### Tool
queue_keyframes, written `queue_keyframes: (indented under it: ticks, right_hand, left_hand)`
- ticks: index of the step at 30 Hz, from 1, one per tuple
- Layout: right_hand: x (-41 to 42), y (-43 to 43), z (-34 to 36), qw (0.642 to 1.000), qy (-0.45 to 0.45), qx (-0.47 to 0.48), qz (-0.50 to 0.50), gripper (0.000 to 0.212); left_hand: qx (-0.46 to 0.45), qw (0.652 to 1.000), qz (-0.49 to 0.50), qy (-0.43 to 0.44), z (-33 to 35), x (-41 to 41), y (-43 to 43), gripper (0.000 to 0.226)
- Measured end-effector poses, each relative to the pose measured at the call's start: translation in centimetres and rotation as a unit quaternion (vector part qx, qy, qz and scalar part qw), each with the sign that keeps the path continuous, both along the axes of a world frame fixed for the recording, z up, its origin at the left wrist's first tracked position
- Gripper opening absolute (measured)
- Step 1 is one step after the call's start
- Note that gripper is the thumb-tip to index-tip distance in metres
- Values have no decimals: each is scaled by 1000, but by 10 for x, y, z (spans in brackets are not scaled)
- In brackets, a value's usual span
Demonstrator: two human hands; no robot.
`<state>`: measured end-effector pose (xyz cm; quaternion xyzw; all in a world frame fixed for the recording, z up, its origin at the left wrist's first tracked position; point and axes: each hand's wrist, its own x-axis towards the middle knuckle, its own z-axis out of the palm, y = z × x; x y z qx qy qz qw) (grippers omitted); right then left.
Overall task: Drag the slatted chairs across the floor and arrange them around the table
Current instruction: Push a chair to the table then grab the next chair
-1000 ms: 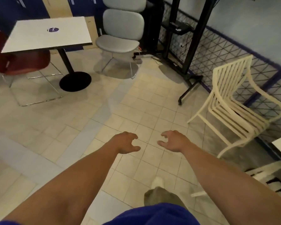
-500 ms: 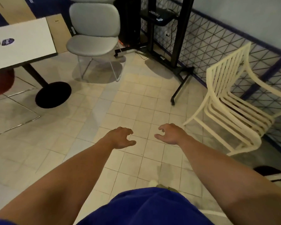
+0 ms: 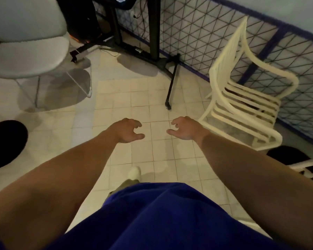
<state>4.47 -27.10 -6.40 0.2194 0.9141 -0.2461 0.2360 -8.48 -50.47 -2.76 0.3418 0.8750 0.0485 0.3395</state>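
We see both hands out over the tiled floor (image 3: pixel 143 98), a small gap between them. The left hand (image 3: pixel 128 130) and right hand (image 3: pixel 185 129) have loosely curled fingers, holding and touching nothing. The slatted chair (image 3: pixel 224 69) stands upright at far right, just beside the wire mesh fence (image 3: pixel 197 33). Its back is on the left and its seat faces right and slightly near, with the seat slats running left to right. It is near the right hand but not touching it. A black stand (image 3: pixel 155 33) has one leg on the floor left of this chair. A grey chair (image 3: pixel 25 56) stands far left and a black round base (image 3: pixel 5 143) is at the left edge. Part of another slatted chair (image 3: pixel 307 165) shows at near right.
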Motion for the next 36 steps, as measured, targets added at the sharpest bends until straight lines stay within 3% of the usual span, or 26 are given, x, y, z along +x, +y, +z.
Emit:
queue_keyframes:
  ticks: [10,20,25,30,36]
  right_hand:
    - [-116,41,15,990,1,-16,-141,71]
    - [-192,173,20,968,32,7,-248,68]
    - [-192,241,46,926,74,43,-367,63]
    - [-170,278,52,873,93,43,-477,57]
    - [-156,311,27,823,106,11,-558,65]
  left_hand:
    - [-23,987,-162,-10,14,-181,100,65]
    - [-36,964,-261,-12,5,-280,289,68]
    - [-4,936,-352,25,30,-297,411,64]
    - [0,885,-462,60,52,-281,516,64]
    - [-7,814,-573,94,45,-263,629,62]
